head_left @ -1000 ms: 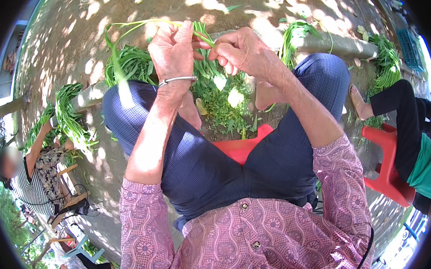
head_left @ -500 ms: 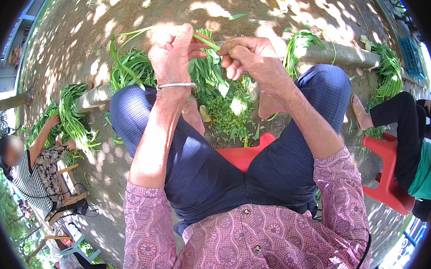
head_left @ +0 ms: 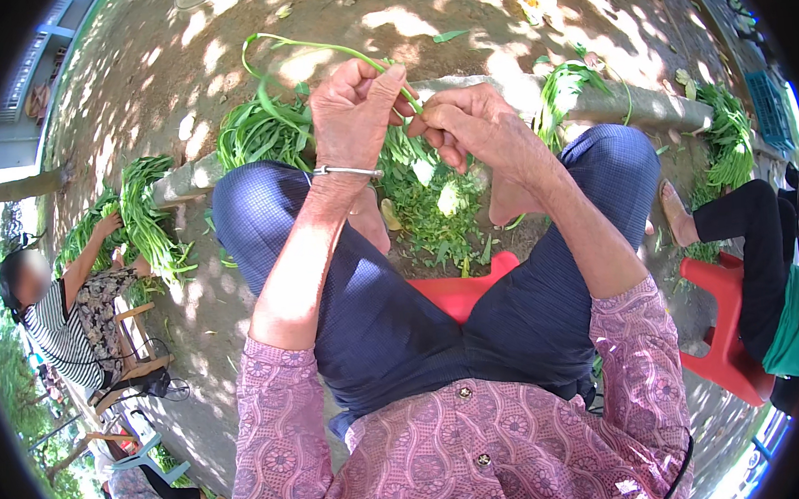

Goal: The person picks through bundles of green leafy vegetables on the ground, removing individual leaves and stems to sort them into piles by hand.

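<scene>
"Both hands have drawn closer together than half a second ago. How does the stem [head_left: 312, 43] look?"

"Green, thin and bendy. It arches across the upper middle of the frame, its far end curling down on the left into what looks like a narrow leaf."

"And the hands?"

"The left hand [head_left: 353, 112], a bangle [head_left: 348, 171] at its wrist, has its fingers curled round the stem, the thumb on top. The right hand [head_left: 479, 123] pinches the stem's right end between thumb and forefinger, its other fingers loosely bent."

"What lies around them?"

"Torn greens [head_left: 434, 216] in a heap between the feet, mid-frame. One leafy bunch [head_left: 258, 135] sits left of the hands, another bunch [head_left: 563, 92] right of them, against the kerb [head_left: 631, 100]. A red stool [head_left: 451, 292] shows between the thighs. At the left edge a co-worker [head_left: 56, 331] in stripes touches more greens."

"Anything in the way?"

"The hands cover part of the greens behind them, and the left knee [head_left: 257, 198] hides the lower side of the leafy bunch."
</scene>
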`<state>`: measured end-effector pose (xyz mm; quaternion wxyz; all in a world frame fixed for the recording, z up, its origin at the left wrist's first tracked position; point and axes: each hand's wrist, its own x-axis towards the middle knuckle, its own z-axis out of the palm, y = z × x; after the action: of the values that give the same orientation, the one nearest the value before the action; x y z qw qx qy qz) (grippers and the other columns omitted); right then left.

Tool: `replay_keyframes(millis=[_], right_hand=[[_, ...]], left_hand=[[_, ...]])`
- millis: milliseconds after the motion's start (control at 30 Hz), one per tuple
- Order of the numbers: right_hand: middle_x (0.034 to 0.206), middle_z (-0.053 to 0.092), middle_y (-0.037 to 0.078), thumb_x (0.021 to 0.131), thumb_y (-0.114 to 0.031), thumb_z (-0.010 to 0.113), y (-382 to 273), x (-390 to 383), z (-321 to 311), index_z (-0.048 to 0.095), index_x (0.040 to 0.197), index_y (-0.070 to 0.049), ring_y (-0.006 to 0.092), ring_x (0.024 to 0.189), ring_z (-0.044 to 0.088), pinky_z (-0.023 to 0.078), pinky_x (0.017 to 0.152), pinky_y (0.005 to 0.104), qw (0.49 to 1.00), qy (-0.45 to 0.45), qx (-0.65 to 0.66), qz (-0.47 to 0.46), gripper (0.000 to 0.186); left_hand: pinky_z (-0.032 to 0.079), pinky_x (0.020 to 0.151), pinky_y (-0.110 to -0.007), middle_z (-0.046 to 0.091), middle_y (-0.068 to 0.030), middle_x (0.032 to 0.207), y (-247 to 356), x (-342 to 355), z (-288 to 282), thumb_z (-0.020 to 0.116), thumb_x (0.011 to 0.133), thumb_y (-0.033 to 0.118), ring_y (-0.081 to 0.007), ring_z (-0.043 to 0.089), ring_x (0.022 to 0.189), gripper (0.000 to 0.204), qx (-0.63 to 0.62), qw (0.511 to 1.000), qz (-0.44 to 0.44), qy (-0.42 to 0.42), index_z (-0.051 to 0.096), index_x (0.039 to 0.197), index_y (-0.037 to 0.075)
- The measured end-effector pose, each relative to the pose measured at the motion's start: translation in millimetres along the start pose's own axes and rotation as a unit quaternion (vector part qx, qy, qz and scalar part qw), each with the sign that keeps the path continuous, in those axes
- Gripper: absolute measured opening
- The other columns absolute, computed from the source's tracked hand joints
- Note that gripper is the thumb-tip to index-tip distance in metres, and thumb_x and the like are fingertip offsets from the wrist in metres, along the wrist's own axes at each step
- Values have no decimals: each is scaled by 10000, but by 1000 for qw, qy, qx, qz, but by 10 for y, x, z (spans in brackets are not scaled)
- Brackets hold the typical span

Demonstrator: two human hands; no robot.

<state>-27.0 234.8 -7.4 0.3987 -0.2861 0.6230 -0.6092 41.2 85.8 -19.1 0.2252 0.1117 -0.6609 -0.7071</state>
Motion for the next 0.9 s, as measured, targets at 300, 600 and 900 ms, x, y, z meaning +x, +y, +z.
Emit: replay_keyframes(millis=[300, 600, 900], right_hand=[[581, 518, 5, 809, -188, 485, -21, -18, 25, 633, 783, 43, 59, 477, 461, 374, 430, 224, 999, 40, -35, 4, 275], [530, 511, 7, 772, -155, 501, 113, 69, 46, 638, 701, 20, 53, 495, 443, 353, 452, 231, 982, 150, -80, -77, 233], [540, 527, 10, 798, -105, 481, 57, 33, 100, 643, 729, 17, 39, 492, 445, 361, 443, 216, 968, 208, -37, -137, 214]], left_hand=[[466, 436, -191, 641, -96, 680, 106, -16, 7, 582, 883, 190, -123, 630, 572, 241, 11, 999, -23, 20, 566, 738, -2], [494, 447, -211, 646, -159, 765, 50, -4, 33, 525, 910, 199, -172, 654, 641, 227, -113, 990, -68, 43, 527, 806, -3], [513, 484, -229, 647, -174, 808, 151, 50, -56, 463, 932, 188, -219, 660, 680, 223, -178, 976, -106, 64, 534, 869, -14]])
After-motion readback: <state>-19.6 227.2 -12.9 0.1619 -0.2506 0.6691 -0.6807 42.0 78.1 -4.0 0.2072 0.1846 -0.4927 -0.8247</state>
